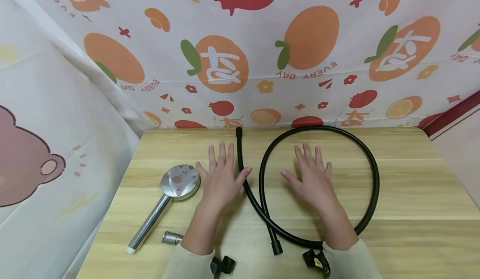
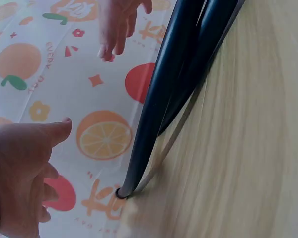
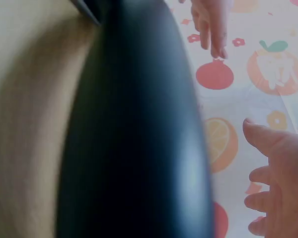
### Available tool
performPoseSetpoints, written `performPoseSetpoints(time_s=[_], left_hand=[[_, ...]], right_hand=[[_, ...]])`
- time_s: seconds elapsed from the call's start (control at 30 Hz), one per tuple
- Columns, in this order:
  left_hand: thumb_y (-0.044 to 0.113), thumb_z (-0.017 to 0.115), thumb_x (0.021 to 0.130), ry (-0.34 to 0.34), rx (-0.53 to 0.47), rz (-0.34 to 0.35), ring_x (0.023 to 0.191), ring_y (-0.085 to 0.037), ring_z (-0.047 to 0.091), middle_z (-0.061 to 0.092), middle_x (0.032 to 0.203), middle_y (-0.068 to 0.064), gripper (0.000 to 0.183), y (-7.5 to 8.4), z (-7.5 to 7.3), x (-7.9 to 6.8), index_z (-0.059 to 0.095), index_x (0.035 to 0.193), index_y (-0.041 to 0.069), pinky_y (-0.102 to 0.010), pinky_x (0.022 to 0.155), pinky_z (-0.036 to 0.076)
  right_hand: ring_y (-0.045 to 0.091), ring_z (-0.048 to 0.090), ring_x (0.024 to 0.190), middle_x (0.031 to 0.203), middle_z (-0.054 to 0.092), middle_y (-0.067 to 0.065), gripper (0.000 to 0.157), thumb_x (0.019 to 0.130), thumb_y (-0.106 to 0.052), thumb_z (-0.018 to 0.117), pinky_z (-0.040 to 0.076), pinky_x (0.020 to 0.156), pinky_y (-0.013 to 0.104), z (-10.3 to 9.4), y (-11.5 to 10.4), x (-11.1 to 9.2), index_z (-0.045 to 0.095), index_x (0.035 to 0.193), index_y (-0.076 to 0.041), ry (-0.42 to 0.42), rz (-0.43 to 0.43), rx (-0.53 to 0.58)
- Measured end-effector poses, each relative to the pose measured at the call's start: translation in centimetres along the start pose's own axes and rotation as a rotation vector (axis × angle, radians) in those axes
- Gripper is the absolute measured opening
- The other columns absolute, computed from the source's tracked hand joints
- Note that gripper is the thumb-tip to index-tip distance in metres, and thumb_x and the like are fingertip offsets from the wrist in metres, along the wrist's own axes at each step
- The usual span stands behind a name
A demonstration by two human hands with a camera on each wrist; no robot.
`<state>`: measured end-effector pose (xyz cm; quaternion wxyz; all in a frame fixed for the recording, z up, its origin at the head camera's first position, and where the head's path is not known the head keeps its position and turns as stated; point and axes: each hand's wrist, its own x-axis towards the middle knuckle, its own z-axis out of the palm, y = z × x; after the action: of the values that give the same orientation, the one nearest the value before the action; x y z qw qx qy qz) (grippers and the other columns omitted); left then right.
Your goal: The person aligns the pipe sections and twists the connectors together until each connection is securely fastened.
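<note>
My left hand (image 1: pixel 221 183), palm down with fingers spread, is over the table between a chrome shower head (image 1: pixel 181 182) and a black shower hose (image 1: pixel 375 174). Its thumb overlaps the hose's left stretch in the head view. Inside the hose's big loop, my right hand (image 1: pixel 313 181) also has its fingers spread and holds nothing. One hose end points to the back edge; the other, with a black end fitting (image 1: pixel 276 247), lies near the front. In the right wrist view the hose (image 3: pixel 139 129) looms large and blurred. A small metal connector (image 1: pixel 172 237) is partly hidden by my left forearm.
The wooden table (image 1: pixel 423 187) has its back edge against a curtain (image 1: pixel 262 62) printed with fruit. Another white cloth (image 1: pixel 75 154) hangs down the left side. A dark red edge (image 1: pixel 455 114) shows at the right.
</note>
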<state>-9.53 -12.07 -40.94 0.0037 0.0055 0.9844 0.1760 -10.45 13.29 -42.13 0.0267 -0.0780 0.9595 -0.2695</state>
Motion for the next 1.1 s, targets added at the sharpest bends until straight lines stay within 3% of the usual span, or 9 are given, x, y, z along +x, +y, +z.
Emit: performPoseSetpoints(time_s=[0.17, 0.4, 0.57, 0.7, 0.83, 1.0, 1.1], left_hand=[[0.072, 0.035, 0.093, -0.029, 0.005, -0.031, 0.149, -0.035, -0.018, -0.007, 0.165, -0.008, 0.090, -2.0, -1.6, -0.1, 0.006, 0.159, 0.019, -0.078, 0.106, -0.011], [0.070, 0.042, 0.093, -0.041, -0.058, -0.078, 0.149, -0.043, -0.012, -0.009, 0.164, -0.015, 0.098, -6.0, -5.9, 0.0, 0.000, 0.158, 0.011, -0.082, 0.102, -0.007], [0.066, 0.046, 0.094, -0.064, -0.125, -0.139, 0.147, -0.051, -0.002, -0.006, 0.163, -0.023, 0.101, -10.0, -8.3, -1.5, -0.004, 0.157, 0.005, -0.084, 0.100, 0.000], [0.059, 0.049, 0.096, -0.138, -0.165, -0.190, 0.146, -0.051, 0.007, 0.001, 0.161, -0.030, 0.101, -12.6, -9.5, -3.1, -0.004, 0.155, -0.003, -0.075, 0.110, 0.011], [0.051, 0.059, 0.094, -0.212, -0.150, -0.231, 0.140, -0.053, 0.024, 0.024, 0.153, -0.036, 0.094, -14.2, -9.8, -4.5, 0.017, 0.151, -0.011, -0.067, 0.109, 0.028], [0.048, 0.069, 0.088, -0.272, -0.141, -0.296, 0.116, -0.049, 0.054, 0.052, 0.129, -0.036, 0.077, -15.5, -9.7, -6.5, 0.046, 0.135, -0.009, -0.058, 0.087, 0.049], [0.042, 0.076, 0.083, -0.286, -0.155, -0.336, 0.093, -0.036, 0.062, 0.063, 0.112, -0.028, 0.068, -16.3, -9.3, -7.7, 0.052, 0.126, -0.005, -0.045, 0.072, 0.052]], right_hand=[[0.037, -0.009, 0.151, 0.166, 0.008, 0.011, 0.087, 0.092, -0.066, 0.051, -0.002, 0.110, 0.076, -0.6, -1.3, 0.5, 0.021, 0.158, -0.018, 0.002, -0.038, -0.020], [0.037, -0.007, 0.152, 0.166, 0.009, 0.010, 0.084, 0.092, -0.066, 0.051, -0.002, 0.112, 0.074, -0.9, -5.4, 3.7, 0.025, 0.157, -0.020, -0.029, -0.135, -0.141], [0.039, 0.005, 0.151, 0.164, 0.019, 0.013, 0.078, 0.093, -0.058, 0.056, 0.007, 0.112, 0.074, -0.1, -8.3, 6.5, 0.030, 0.155, -0.018, -0.093, -0.170, -0.224], [0.038, 0.022, 0.148, 0.159, 0.031, 0.011, 0.073, 0.094, -0.056, 0.056, 0.018, 0.113, 0.071, 0.9, -9.7, 8.6, 0.032, 0.154, -0.019, -0.142, -0.164, -0.233], [0.038, 0.027, 0.146, 0.159, 0.032, 0.011, 0.069, 0.097, -0.055, 0.052, 0.024, 0.111, 0.069, 2.3, -10.4, 10.2, 0.028, 0.155, -0.027, -0.216, -0.158, -0.198], [0.038, 0.029, 0.145, 0.157, 0.033, 0.013, 0.062, 0.098, -0.052, 0.051, 0.028, 0.111, 0.067, 5.1, -10.5, 11.8, 0.032, 0.154, -0.031, -0.285, -0.168, -0.140], [0.038, 0.029, 0.144, 0.157, 0.034, 0.013, 0.061, 0.098, -0.052, 0.052, 0.032, 0.110, 0.064, 6.8, -10.4, 12.2, 0.034, 0.153, -0.033, -0.313, -0.161, -0.114]])
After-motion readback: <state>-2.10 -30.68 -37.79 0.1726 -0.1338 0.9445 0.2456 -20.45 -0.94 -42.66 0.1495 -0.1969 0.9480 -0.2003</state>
